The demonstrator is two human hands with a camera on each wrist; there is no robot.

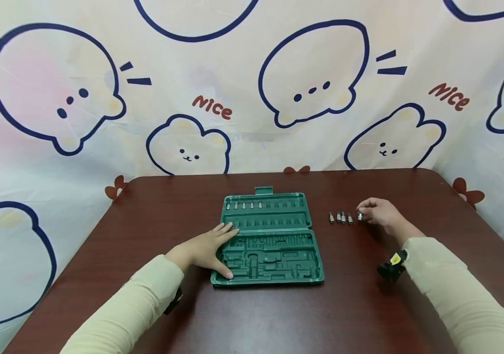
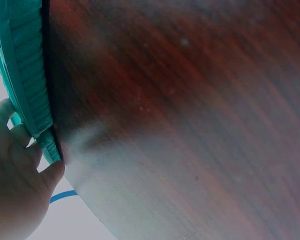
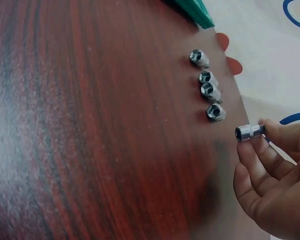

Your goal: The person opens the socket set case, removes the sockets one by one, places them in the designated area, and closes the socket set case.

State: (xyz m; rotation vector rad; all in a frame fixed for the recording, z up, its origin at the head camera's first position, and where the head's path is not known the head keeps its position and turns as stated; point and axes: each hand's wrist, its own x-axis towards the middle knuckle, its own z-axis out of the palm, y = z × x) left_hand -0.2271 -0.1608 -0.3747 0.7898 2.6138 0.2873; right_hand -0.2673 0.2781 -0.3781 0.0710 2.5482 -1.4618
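Observation:
An unfolded green case [image 1: 274,282] lies on the table, with several small metal sockets [image 1: 244,205] in a row at the left of its far half. My left hand [image 1: 205,248] rests spread on the case's left edge; in the left wrist view the hand [image 2: 20,175] touches the green side [image 2: 27,65]. Right of the case, my right hand [image 1: 382,215] pinches one silver socket [image 1: 360,216] between thumb and fingertips. The right wrist view shows that socket [image 3: 250,132] held level in the hand [image 3: 275,175], beside several loose sockets [image 3: 216,112].
The brown table [image 1: 269,319] reaches back to a cloth [image 1: 243,73] printed with cartoon bears. Loose sockets [image 1: 343,218] stand between the case and my right hand. A black device with a yellow label [image 1: 395,259] is at my right wrist.

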